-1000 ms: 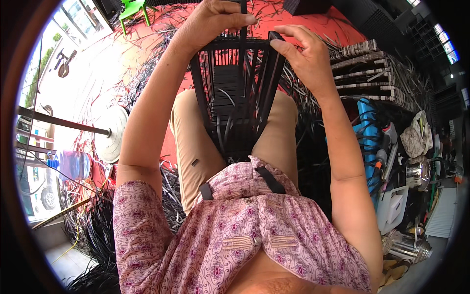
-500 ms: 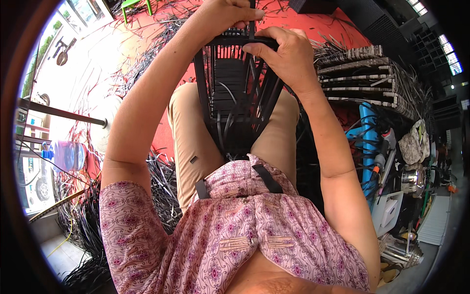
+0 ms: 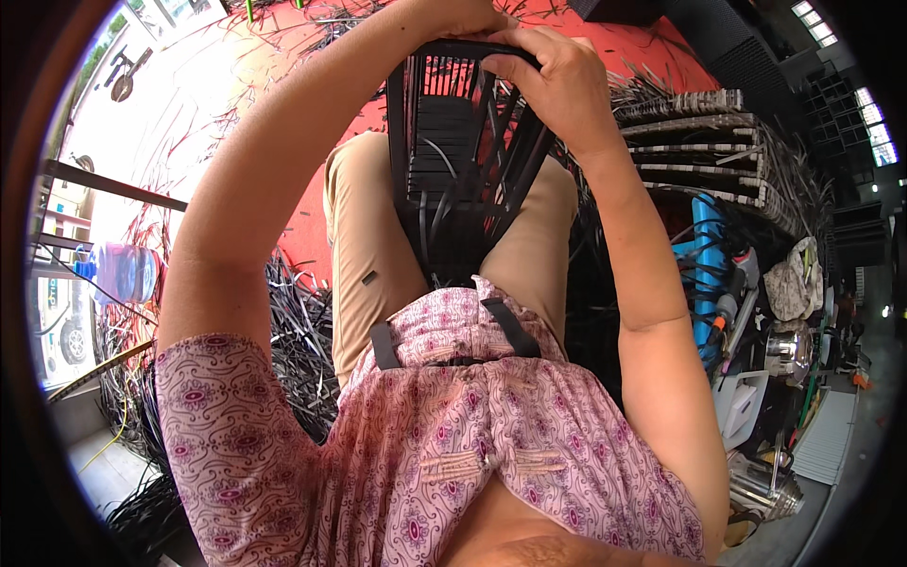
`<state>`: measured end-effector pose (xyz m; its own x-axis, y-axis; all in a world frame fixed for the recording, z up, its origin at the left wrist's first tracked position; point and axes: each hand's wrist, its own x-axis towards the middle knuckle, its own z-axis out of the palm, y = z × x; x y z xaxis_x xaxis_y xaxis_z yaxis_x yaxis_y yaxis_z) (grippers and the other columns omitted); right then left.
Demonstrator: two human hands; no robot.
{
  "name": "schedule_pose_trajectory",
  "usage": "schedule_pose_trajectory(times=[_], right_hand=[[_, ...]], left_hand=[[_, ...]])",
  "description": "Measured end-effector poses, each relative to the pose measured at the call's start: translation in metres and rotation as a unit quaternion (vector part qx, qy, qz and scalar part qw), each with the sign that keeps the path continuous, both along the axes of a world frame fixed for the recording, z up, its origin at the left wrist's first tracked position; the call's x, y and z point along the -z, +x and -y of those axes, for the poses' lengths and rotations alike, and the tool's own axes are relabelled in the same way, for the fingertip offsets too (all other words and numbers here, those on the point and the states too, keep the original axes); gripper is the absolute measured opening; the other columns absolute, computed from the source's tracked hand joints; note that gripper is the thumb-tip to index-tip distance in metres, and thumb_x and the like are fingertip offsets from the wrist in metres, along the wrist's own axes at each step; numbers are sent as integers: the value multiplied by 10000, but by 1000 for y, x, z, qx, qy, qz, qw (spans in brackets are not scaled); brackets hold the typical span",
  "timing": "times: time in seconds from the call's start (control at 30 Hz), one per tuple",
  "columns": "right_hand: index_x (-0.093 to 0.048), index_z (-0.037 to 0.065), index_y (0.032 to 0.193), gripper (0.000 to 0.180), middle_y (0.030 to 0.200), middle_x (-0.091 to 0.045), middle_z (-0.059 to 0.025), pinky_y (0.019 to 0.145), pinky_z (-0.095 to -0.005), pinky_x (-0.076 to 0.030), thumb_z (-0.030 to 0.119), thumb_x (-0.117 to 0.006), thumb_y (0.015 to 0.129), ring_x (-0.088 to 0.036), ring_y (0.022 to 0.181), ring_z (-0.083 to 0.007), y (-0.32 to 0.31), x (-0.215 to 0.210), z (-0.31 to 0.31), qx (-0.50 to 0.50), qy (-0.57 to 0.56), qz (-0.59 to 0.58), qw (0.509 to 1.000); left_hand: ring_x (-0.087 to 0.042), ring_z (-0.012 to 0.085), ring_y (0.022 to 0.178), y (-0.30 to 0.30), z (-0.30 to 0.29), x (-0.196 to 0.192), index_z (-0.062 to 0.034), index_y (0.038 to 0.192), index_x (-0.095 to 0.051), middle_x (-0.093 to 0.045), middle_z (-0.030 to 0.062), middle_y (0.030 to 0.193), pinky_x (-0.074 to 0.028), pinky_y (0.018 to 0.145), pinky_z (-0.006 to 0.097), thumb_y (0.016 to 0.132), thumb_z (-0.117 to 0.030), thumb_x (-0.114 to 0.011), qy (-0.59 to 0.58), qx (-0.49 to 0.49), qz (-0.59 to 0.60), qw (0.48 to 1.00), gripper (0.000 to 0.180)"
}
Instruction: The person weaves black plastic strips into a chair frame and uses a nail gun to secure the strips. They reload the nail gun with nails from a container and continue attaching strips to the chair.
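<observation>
A black slatted frame (image 3: 444,123) stands upright between my knees, its rim toward the far side and narrow strips woven across its middle. My right hand (image 3: 564,83) grips the rim's right corner, thumb on the near side and fingers over the top. At the far side of the same rim is my left hand (image 3: 463,16), bent and closed, its fingers partly hidden by the hand itself and the picture's upper edge. What it pinches cannot be made out. Loose grey strip ends (image 3: 440,156) curl out of the frame's inside.
Heaps of loose black strips (image 3: 307,326) lie left of my legs on the red floor (image 3: 302,222). Stacked woven panels (image 3: 694,142) stand at the right. Below them are a blue plastic stool (image 3: 706,274), tools and a metal pot (image 3: 786,352). A clear water bottle (image 3: 128,274) is at the left.
My left hand has moved down and away behind the rim; the upright black strip it pinched no longer shows. The frame's rim sits higher in view, with my right hand still on it.
</observation>
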<state>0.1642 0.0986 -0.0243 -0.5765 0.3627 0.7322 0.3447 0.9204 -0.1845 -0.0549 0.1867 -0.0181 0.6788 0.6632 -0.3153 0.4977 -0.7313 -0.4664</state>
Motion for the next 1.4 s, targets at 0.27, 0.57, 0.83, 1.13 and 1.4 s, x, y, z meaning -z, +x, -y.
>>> schedule_pose_trajectory(times=[0.27, 0.57, 0.83, 1.13, 1.4], right_hand=[[-788, 47, 1081, 330, 857, -764, -92, 736, -308, -542, 265, -817, 835, -714, 758, -167, 6, -22, -18, -45, -307, 66, 948], [-757, -9, 1113, 324, 944, -775, -88, 812, -295, -551, 165, -799, 844, -723, 866, -145, 3, -17, -26, -118, -372, 65, 918], [-754, -8, 1109, 318, 958, -783, -103, 840, -300, -557, 160, -788, 842, -732, 878, -161, 5, -21, -18, -91, -329, 78, 937], [-773, 133, 1117, 380, 928, -772, -61, 798, -330, -556, 373, -779, 822, -733, 847, -196, 9, -28, 1, 6, -288, 130, 949], [-580, 2, 1316, 725, 1228, -678, -229, 971, -452, -530, 332, -869, 738, -658, 1139, -410, 5, -23, 5, 18, -170, 44, 984]], left_hand=[[-623, 78, 689, 70, 191, 15, -14, 1027, -739, -697, 22, 822, -495, 632, 251, 1038, -194, -610, 194, -168, 810, 527, 223], [-587, 65, 637, 106, 178, 88, -13, 1312, -653, -741, 56, 1031, -481, 564, 219, 1073, -150, -532, 61, -267, 892, 360, 300], [-500, 29, 629, 87, 168, 100, -3, 1168, -692, -648, -38, 838, -420, 579, 212, 1069, -220, -572, -14, -262, 875, 407, 268], [-559, 58, 732, 80, 140, 109, 0, 966, -722, -649, -38, 772, -451, 655, 247, 1048, -263, -598, -68, -234, 922, 303, 303], [-633, 88, 878, 69, 89, 122, -39, 1053, -737, -714, -5, 947, -510, 750, 276, 989, -64, -588, 50, -116, 897, 422, 164]])
